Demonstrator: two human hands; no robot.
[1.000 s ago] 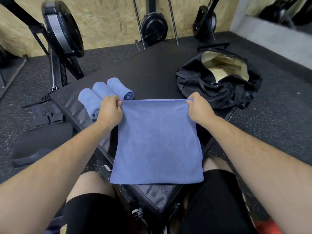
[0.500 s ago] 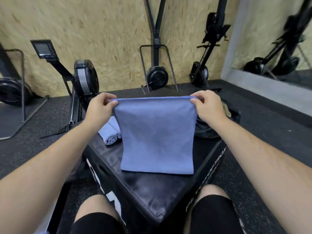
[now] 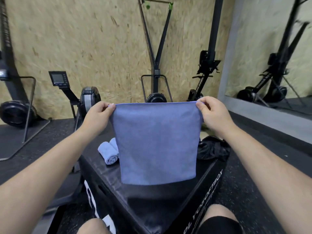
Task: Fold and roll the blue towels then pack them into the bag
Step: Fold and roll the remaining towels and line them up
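the left hand [image 3: 97,115] and the right hand [image 3: 213,112] each pinch a top corner of the blue towel [image 3: 157,142]. it hangs flat over the black box [image 3: 152,200]. rolled towels [image 3: 108,152] lie on the box's left side. the black bag [image 3: 212,149] sits on its far right. behind the box, gym machines [image 3: 156,97] stand by a wood wall [image 3: 84,39].

The unrolled towel [image 3: 157,146] is coloured plain blue; the rolled towels [image 3: 108,152], paler blue. The surface [image 3: 152,196] is finished black, lettered white.
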